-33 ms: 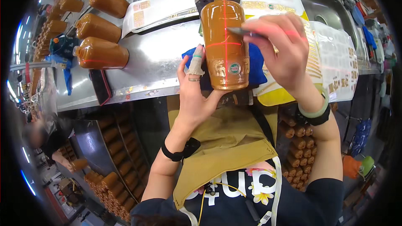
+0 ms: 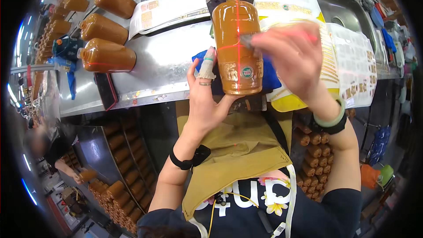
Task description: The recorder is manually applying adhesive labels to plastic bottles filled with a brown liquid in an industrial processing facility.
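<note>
A glossy brown bottle [image 2: 235,26] with a clear neck lies with its neck pointing away from me, on a blue cloth [image 2: 269,72]. Red light lines cross on its face, and gold decals with a small round green emblem [image 2: 246,72] sit near its base. My left hand [image 2: 205,92] steadies its lower left side, thumb at the base; one finger wears a pale wrapping. Over the bottle's right side, my right hand [image 2: 293,57], smeared by motion, pinches a small dark grey flat tool [image 2: 246,41] whose tip is at the bottle's surface.
Three brown bottles [image 2: 110,55] lie left on the metal bench [image 2: 163,61], near a dark red-edged phone-like object [image 2: 105,90]. Decal sheets [image 2: 352,61] spread to the right, beside a metal sink [image 2: 352,9]. Lower left, another person's hand [image 2: 76,176] is at stacked bottles.
My right hand and the grey tool have moved slightly down the bottle toward me. My left hand stays in place. The other person's hand has shifted slightly right.
</note>
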### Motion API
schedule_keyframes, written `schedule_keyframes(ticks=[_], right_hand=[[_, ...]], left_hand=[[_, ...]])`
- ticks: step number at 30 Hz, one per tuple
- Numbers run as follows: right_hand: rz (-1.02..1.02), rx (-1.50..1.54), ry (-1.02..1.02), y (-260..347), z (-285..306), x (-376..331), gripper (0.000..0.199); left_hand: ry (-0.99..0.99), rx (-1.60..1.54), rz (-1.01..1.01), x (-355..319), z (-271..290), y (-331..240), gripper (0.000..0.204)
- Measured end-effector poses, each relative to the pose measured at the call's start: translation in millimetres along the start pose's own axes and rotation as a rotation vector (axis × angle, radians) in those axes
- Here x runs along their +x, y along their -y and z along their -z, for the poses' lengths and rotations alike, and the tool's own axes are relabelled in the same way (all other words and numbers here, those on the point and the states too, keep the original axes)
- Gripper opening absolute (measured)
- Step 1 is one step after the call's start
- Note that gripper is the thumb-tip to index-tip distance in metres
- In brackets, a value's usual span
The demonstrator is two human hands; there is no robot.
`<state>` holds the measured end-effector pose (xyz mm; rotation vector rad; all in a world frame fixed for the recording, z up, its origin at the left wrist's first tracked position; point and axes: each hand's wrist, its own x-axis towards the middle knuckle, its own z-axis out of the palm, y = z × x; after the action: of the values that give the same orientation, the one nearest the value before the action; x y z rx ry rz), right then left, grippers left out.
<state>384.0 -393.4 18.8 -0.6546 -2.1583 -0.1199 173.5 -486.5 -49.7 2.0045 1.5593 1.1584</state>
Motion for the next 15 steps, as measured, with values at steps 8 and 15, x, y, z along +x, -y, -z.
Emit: schedule_keyframes(ticks=[8, 15], right_hand=[[-0.467, 0.448, 0.002, 39.5, 6.6, -54.6, 0.027], [-1.033, 0.598, -0.089, 46.1, -5.2, -43.8, 0.028]], left_hand=[[-0.207, 0.001, -0.117, -1.8, -6.8, -8.0, 0.077], [-0.379, 0.045, -0.328, -3.5, -17.7, -8.2, 0.047]])
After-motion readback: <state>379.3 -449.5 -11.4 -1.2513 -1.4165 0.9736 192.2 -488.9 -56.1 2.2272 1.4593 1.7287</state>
